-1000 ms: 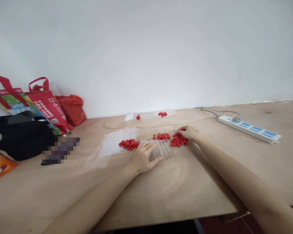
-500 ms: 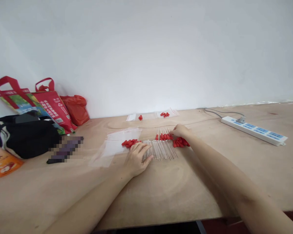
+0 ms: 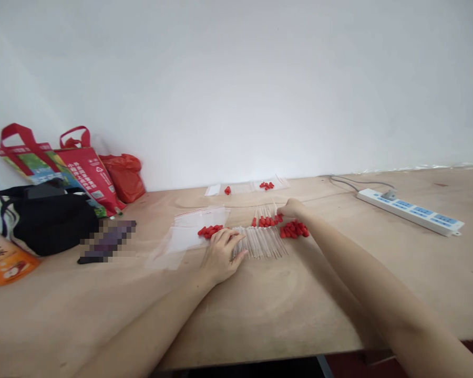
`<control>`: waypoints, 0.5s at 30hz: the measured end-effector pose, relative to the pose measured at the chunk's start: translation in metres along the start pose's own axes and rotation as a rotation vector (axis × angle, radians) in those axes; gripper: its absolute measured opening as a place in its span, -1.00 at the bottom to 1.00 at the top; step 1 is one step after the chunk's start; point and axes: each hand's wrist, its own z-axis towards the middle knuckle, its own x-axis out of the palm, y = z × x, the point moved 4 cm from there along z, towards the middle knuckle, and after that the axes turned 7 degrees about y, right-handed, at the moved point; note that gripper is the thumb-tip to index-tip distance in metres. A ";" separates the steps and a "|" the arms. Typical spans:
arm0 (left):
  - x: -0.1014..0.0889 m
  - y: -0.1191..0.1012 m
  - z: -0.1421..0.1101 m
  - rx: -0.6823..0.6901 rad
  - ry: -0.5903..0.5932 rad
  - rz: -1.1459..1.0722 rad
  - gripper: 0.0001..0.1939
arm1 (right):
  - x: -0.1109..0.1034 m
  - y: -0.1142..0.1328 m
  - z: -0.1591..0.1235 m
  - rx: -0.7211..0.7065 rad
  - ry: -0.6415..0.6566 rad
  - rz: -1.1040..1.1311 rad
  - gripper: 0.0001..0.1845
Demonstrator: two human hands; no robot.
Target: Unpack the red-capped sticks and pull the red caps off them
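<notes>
My left hand [image 3: 223, 255] lies on the table with its fingers apart, against the left end of a row of thin clear tubes [image 3: 260, 243]. Its fingertips touch the nearest tubes. Beyond that row is a line of tubes with red bulb-like caps [image 3: 266, 221], their clear ends pointing to the wall. At the right end of this line, my right hand [image 3: 290, 210] pinches a red-capped tube, partly hidden by the fingers. A pile of loose red caps [image 3: 294, 229] is just below the right hand. More red caps [image 3: 209, 231] lie by the left fingers.
Clear zip bags [image 3: 197, 216] lie left of the tubes. Two small groups of red pieces [image 3: 266, 185] rest on bags near the wall. A white power strip [image 3: 410, 211] is at the right. Shopping bags [image 3: 82, 173], a black bag [image 3: 51, 218] and an orange pouch [image 3: 8, 257] stand at the left.
My right hand has shifted slightly to the right, and a red-capped tube now shows beside its fingers. More of the right pile is uncovered. The left hand stays in place.
</notes>
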 end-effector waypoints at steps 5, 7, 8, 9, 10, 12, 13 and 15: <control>-0.003 0.000 0.001 -0.018 -0.052 0.047 -0.62 | -0.010 0.012 -0.049 -0.203 0.063 0.003 -0.82; -0.005 -0.002 0.002 -0.008 -0.099 0.105 -0.57 | -0.005 0.022 -0.077 -0.454 0.000 -0.080 -0.86; -0.007 -0.005 0.003 0.011 -0.127 0.141 -0.57 | -0.001 0.026 -0.091 -0.568 -0.052 -0.143 -0.87; -0.008 -0.008 0.003 0.039 -0.150 0.175 -0.58 | 0.004 0.028 -0.102 -0.653 -0.106 -0.202 -0.88; -0.009 -0.012 0.004 0.074 -0.169 0.206 -0.61 | 0.010 0.029 -0.112 -0.716 -0.162 -0.254 -0.88; -0.008 -0.019 0.004 0.134 -0.180 0.250 -0.69 | 0.021 0.031 -0.125 -0.823 -0.269 -0.349 -0.87; -0.008 -0.022 0.005 0.151 -0.173 0.261 -0.72 | 0.026 0.032 -0.129 -0.867 -0.316 -0.386 -0.87; -0.005 -0.026 0.005 0.173 -0.142 0.268 -0.78 | 0.034 0.034 -0.134 -0.937 -0.404 -0.433 -0.85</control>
